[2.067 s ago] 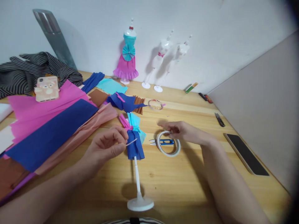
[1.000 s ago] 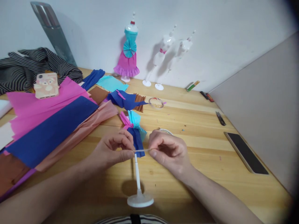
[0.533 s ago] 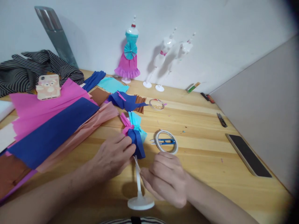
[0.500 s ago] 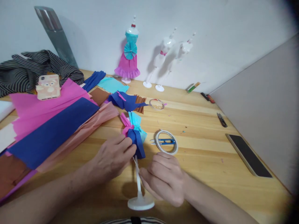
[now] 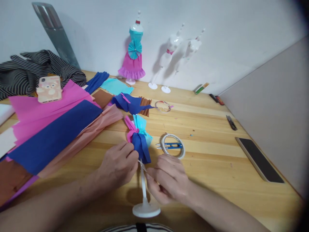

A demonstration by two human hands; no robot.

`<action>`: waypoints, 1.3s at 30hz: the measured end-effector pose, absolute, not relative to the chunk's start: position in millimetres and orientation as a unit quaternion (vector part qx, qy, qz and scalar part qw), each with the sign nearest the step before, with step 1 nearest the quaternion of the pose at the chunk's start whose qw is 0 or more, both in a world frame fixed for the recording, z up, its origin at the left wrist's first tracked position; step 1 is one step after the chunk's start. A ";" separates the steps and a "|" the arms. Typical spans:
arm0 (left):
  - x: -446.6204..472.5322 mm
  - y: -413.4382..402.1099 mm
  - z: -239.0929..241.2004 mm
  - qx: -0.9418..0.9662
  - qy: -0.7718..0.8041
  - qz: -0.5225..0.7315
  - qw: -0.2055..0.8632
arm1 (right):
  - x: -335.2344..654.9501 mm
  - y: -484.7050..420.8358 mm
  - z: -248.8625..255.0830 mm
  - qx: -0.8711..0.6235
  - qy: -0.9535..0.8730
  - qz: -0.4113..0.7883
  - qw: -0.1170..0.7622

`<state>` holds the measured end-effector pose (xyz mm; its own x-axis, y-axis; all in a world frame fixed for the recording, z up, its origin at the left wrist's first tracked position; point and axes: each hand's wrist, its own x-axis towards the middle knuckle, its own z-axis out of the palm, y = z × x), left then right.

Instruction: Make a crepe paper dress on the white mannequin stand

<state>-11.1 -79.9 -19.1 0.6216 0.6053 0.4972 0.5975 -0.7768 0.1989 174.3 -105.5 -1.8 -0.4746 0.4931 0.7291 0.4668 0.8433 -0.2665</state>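
A small dress form on a white stand [image 5: 146, 210] stands in front of me, wrapped in blue crepe paper [image 5: 142, 148], pink crepe paper [image 5: 130, 128] and turquoise crepe paper [image 5: 140, 122]. My left hand [image 5: 120, 163], closed, is beside the lower blue edge and pinches one end of a thin pale strip [image 5: 143, 166]. The other end is between the thumb and fingers of my right hand [image 5: 169, 176], also closed. The strip crosses at the stand's pole, just under the blue paper; whether it loops around the pole I cannot tell.
Behind my right hand, blue thread snips [image 5: 174, 145] lie within a tape roll [image 5: 182, 151]. Crepe paper sheets [image 5: 58, 135] and a phone [image 5: 49, 89] cover the left. A dressed form [image 5: 133, 61] and two bare forms stand by the wall. A dark-screened phone [image 5: 259, 159] lies right.
My right hand has turned and its fingers have loosened a little around the strip, with the thumb nearer the pole. My left hand has shifted slightly left and stays closed.
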 end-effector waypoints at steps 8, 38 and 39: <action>-10.8 -80.3 -22.1 0.872 0.348 0.337 0.067 | 175.7 -107.0 8.7 -0.337 -0.805 0.076 0.482; -6.4 -80.3 -21.9 0.782 0.455 0.355 0.237 | 177.0 -90.2 -13.8 -0.416 -0.752 0.228 0.458; -5.3 -80.3 -22.7 0.788 0.461 0.341 0.224 | 176.8 -89.6 -14.9 -0.421 -0.751 0.237 0.450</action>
